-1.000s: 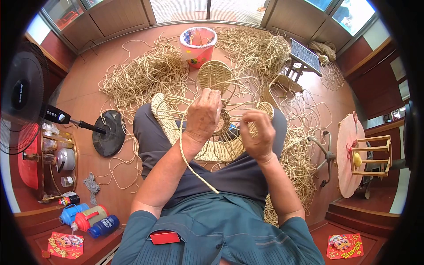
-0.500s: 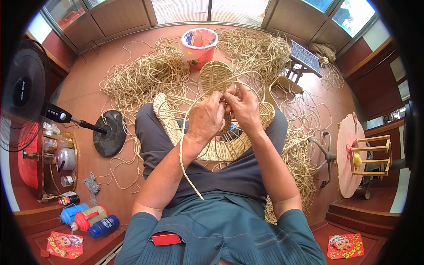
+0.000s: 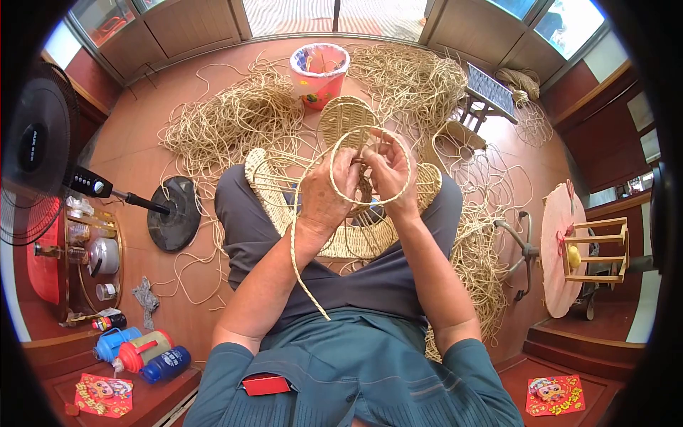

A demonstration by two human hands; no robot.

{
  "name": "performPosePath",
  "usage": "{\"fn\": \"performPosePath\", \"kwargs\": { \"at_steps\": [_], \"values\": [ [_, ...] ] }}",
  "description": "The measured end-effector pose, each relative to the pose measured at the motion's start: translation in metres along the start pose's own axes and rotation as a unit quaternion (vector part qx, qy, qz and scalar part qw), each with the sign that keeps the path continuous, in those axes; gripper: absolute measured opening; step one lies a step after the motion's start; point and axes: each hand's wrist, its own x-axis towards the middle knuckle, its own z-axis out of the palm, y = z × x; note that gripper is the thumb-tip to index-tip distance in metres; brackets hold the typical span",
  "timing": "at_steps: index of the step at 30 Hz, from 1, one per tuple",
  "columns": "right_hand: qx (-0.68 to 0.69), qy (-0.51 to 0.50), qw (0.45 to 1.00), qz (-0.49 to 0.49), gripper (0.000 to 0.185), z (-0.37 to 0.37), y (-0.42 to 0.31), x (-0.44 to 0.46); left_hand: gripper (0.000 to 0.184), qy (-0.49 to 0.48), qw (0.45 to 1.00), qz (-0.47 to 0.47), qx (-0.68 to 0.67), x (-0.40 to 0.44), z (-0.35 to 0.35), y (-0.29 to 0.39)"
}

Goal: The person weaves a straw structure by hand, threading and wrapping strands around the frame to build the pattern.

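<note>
Woven piece: a pale straw-coloured piece of plaited cord (image 3: 356, 245), its flared panels set about a darker brown woven ring (image 3: 364, 191), rests across the lap between the knees of the dark grey trousers (image 3: 245, 235)
Left hand: the left hand (image 3: 327, 186) is at the middle of the piece, its back turned upward, its fingers bent closed on strands beside the ring
Right hand: the right hand (image 3: 391, 171) is just beside the left, thumb and fingers pinched together on cord near the ring; which strand sits between the fingertips is hidden
Loop: a round loop of pale twisted cord (image 3: 409, 174) crosses over both hands and circles the place where the fingers meet
Loose end: a pale twisted cord end (image 3: 294, 260) hangs past the left wrist and runs down to the teal short-sleeved shirt (image 3: 320, 356)
Floor: a tangled straw-coloured left heap (image 3: 238, 124) and a tangled straw-coloured right heap (image 3: 405, 78) lie beyond the knees, with a red bucket with a white-lined rim (image 3: 324, 91) between them
Fan side: a black stand fan (image 3: 35, 146) is at the left; nearer, a dark blue bottle (image 3: 166, 364) lies on a dark red wooden counter (image 3: 156, 395)
Far right: a round pink board (image 3: 555, 256) stands on edge beside a pale wooden frame (image 3: 601, 279)
</note>
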Motion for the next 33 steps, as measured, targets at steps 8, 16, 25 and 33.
{"fn": "performPosePath", "kwargs": {
  "at_steps": [8,16,25,33],
  "values": [
    [0.044,0.092,0.995,0.004,0.036,-0.024,0.000,-0.012,0.020,0.006,0.999,0.036,0.018,0.002,-0.002,0.004],
    [-0.091,0.026,0.996,-0.001,0.047,-0.037,-0.041,-0.017,0.016,-0.017,0.998,0.064,-0.017,0.012,-0.001,0.006],
    [0.256,-0.018,0.955,0.148,0.038,-0.057,-0.018,-0.001,0.014,-0.071,0.994,0.075,0.022,0.013,-0.009,0.008],
    [0.163,0.126,0.973,0.105,0.041,-0.210,-0.036,-0.008,0.012,-0.041,0.991,0.128,0.005,0.022,0.010,0.015]
  ]
}}
